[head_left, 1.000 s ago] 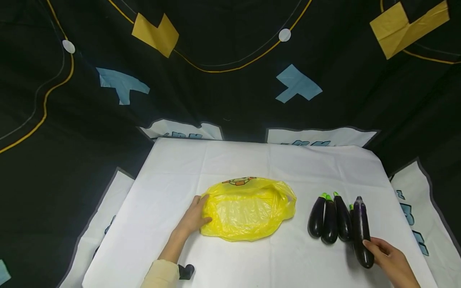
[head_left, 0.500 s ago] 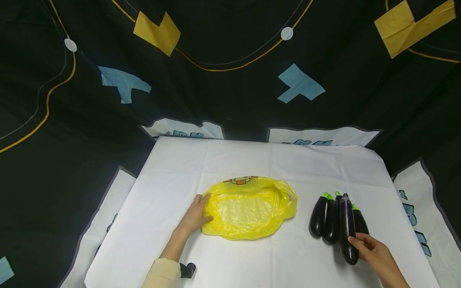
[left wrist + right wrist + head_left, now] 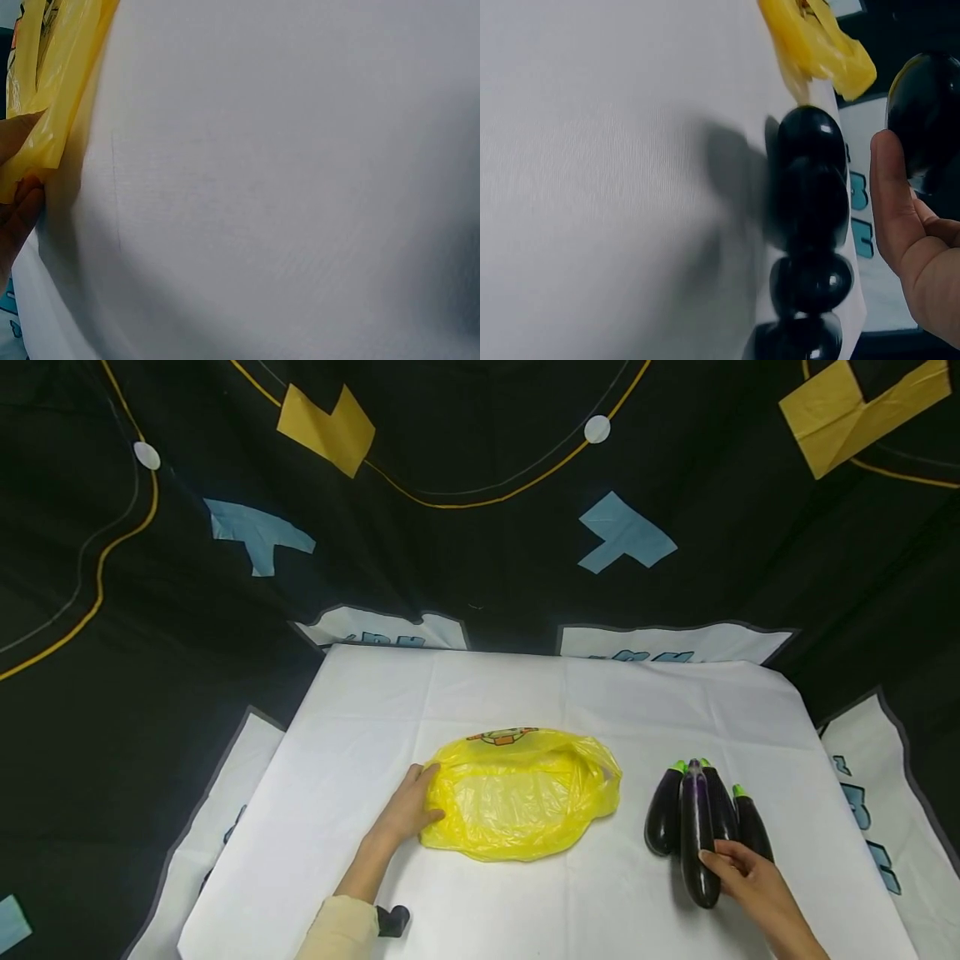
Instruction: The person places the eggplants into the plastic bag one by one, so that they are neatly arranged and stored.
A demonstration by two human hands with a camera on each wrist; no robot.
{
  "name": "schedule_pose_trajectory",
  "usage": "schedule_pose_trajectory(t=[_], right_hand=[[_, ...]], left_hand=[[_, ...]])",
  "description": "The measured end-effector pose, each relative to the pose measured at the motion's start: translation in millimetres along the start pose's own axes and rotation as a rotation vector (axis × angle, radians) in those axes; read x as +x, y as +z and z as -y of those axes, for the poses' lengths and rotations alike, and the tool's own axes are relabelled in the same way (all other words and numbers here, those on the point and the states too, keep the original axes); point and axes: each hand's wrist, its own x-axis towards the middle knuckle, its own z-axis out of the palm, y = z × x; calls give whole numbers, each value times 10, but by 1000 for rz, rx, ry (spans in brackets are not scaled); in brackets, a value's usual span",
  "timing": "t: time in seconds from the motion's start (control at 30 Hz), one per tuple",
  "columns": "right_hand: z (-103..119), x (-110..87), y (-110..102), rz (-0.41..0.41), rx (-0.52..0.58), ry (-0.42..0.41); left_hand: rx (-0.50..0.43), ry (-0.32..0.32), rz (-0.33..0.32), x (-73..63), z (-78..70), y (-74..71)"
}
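Observation:
My right hand (image 3: 753, 889) pinches a long dark purple eggplant (image 3: 697, 827) near its rounded end. Raised above the white cloth, it overlaps the row of several other eggplants (image 3: 752, 827) with green stem ends. In the right wrist view the held eggplant (image 3: 926, 112) is apart from the row (image 3: 811, 281). At the left, my left hand (image 3: 408, 806) grips the side of a yellow plastic bag (image 3: 517, 810) that lies with its mouth spread. Thumb and fingers pinch the bag's edge (image 3: 56, 112) in the left wrist view.
A white cloth covers the table (image 3: 480, 693). A small black object (image 3: 393, 921) shows beside the left sleeve (image 3: 341, 928). Behind the table hangs a black curtain (image 3: 480, 568) with yellow and blue shapes.
The right hand has carried its eggplant leftward over the row, from the right end to the left part. The left hand and the bag hold their place.

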Motion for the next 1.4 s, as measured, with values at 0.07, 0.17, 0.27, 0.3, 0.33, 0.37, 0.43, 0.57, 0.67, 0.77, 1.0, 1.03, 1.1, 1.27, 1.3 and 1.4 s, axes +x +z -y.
schedule_pose_trajectory(t=[0.07, 0.17, 0.27, 0.3, 0.33, 0.37, 0.43, 0.57, 0.67, 0.77, 1.0, 1.03, 1.1, 1.27, 1.3, 1.4], right_hand=[[23, -15, 45, 1, -1, -24], [66, -31, 120, 4, -13, -61], [126, -28, 199, 7, -12, -86], [148, -27, 227, 7, -11, -94], [172, -24, 255, 5, -5, -99], [194, -19, 283, 4, 2, -105], [233, -8, 339, 2, 11, -114], [286, 17, 454, -2, 51, -137], [326, 32, 542, -1, 76, -151], [384, 46, 634, 5, 87, -157], [511, 85, 845, 26, 106, -214], [526, 87, 870, 29, 98, -222], [554, 87, 911, 31, 80, -240], [588, 103, 990, 42, 74, -265], [594, 110, 1004, 42, 76, -268], [612, 124, 1040, 41, 67, -278]], left_hand=[[-2, 2, 2, 5, 6, 6], [-7, 6, 1, 7, 17, 14], [-7, 5, 0, 6, 27, 14], [-8, 5, -1, 6, 28, 14], [-7, 3, 0, 8, 28, 14], [-7, 2, 0, 10, 28, 14], [-8, 1, -1, 14, 25, 14], [-11, -1, -2, 18, 16, 17], [-12, -4, 0, 17, 13, 20], [-13, -3, -2, 15, 13, 20], [-19, -1, -5, 0, 22, 16], [-20, -1, -4, -1, 25, 19], [-21, 4, -2, -5, 25, 19], [-25, 5, 3, -15, 15, 15], [-26, 6, 1, -16, 14, 14], [-24, 9, -2, -19, 13, 10]])
